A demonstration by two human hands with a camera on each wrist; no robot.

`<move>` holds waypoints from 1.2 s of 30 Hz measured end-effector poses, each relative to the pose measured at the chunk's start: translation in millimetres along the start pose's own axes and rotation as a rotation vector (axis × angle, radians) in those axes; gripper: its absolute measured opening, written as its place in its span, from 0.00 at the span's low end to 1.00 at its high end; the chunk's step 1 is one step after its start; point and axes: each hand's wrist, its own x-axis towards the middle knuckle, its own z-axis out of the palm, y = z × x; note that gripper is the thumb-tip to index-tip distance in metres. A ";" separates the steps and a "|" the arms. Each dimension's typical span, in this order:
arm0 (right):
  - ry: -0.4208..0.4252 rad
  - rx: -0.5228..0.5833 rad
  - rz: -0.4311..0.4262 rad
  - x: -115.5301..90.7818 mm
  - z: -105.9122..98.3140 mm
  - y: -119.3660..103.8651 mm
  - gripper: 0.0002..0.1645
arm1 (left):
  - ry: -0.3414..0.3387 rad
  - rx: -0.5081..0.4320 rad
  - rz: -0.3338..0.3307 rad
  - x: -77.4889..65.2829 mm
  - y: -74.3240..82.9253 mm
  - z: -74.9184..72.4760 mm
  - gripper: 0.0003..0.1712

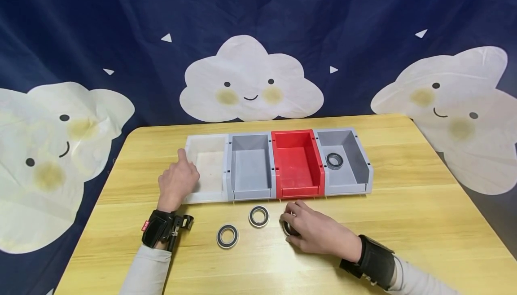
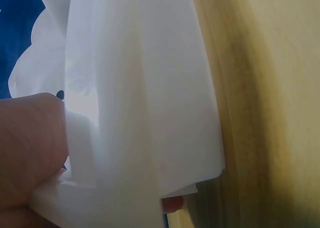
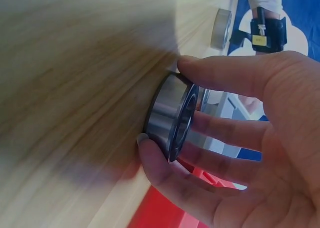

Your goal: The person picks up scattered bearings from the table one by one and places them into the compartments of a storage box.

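Note:
My right hand (image 1: 313, 231) curls around a ball bearing (image 3: 170, 115), with thumb and fingertips on its rim. In the right wrist view the bearing's steel outer side and dark seal show, close over the wooden tabletop. My left hand (image 1: 178, 180) grips the left side wall of the white bin (image 1: 205, 196), one finger stretched along the wall. The left wrist view shows this wall (image 2: 185, 97) close up, with a fingertip (image 2: 172, 204) at its lower end. Two more bearings lie flat between the hands, one nearer (image 1: 227, 236) and one closer to the bins (image 1: 259, 216).
Right of the white bin stand a grey bin (image 1: 251, 194), a red bin (image 1: 300, 191) and another grey bin (image 1: 345, 189), joined in a row. A bearing (image 1: 334, 161) lies in the rightmost bin. Behind the wooden table (image 1: 424, 223) hangs a dark blue cloud-print curtain (image 1: 258, 7).

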 end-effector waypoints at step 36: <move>0.068 -0.061 -0.071 -3.7 -30.2 0.5 0.22 | 0.009 0.009 -0.002 1.7 -1.3 2.0 0.23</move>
